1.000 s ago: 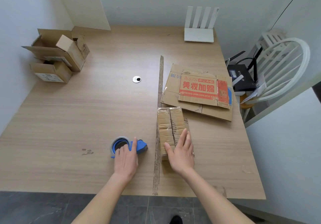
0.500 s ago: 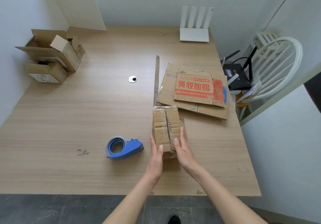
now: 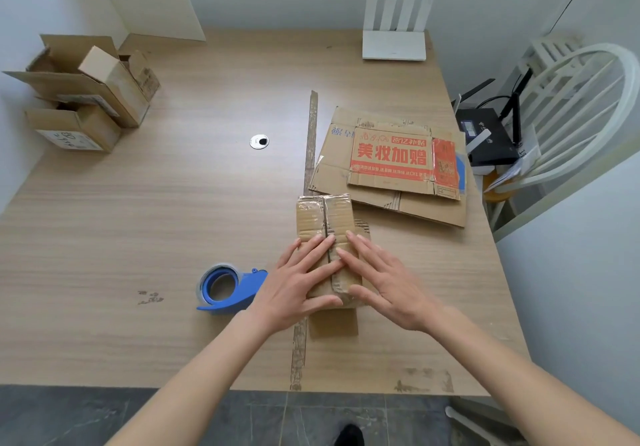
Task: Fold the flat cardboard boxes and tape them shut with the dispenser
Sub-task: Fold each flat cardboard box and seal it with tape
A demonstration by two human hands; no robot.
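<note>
left hand [image 3: 294, 284]: lies flat on the left top flap of the small box, fingers straight and spread, thumb along the near edge; it presses and grips nothing.
right hand [image 3: 384, 283]: lies flat on the right top flap, fingers straight, fingertips close to the centre seam; it holds nothing.
small box [image 3: 325, 217]: folded up, at centre of the frame on the counter [image 3: 173, 220], its two top flaps meeting along a middle seam.
tape dispenser [image 3: 227, 288]: blue, with a clear roll, lying on the counter just left of the left hand, apart from the box.
flat cardboard [image 3: 391, 165]: unfolded sheets stacked at right of centre, the top one printed red, just beyond the small box.
open boxes [image 3: 83, 89]: a cluster at upper left of the frame.
white router [image 3: 394, 44]: at the counter's far edge, top of the frame.
white chair [image 3: 581, 110]: at right of the frame, beside the counter.
</note>
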